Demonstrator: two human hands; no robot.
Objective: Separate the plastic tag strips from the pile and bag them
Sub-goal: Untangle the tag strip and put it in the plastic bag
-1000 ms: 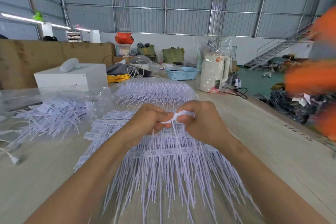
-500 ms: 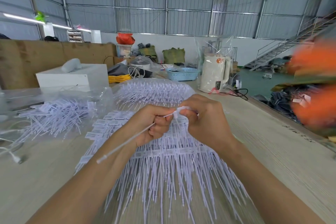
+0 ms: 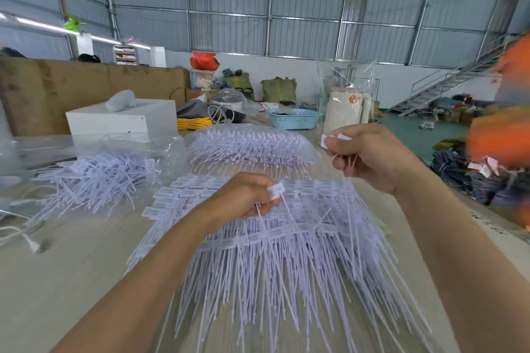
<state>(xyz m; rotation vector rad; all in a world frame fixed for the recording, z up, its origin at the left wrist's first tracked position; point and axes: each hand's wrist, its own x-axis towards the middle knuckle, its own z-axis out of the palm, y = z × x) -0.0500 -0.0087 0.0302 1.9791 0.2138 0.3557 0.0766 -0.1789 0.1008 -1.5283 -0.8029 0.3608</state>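
Note:
A big pile of white plastic tag strips [image 3: 275, 249] fans out on the wooden table in front of me. My left hand [image 3: 243, 198] pinches one white tag strip [image 3: 276, 191] by its flat head just above the pile. My right hand [image 3: 370, 157] is raised higher and to the right, gripping a separated strip [image 3: 334, 139] whose thin tail hangs down toward the pile. A clear bag filled with tag strips [image 3: 252, 146] lies behind the pile. Another clear bag with loose strips [image 3: 97, 175] lies to the left.
A white box [image 3: 123, 119], yellow cord [image 3: 193, 123], a blue basket [image 3: 294, 119] and a wrapped white kettle [image 3: 344, 112] stand at the table's far end. A white cable [image 3: 25, 238] lies at the left. A blurred person in orange [image 3: 504, 129] is at the right edge.
My hands, close together on one strip before, have pulled apart. The right hand rose up and right with a strip; the left hand dropped lower, holding another.

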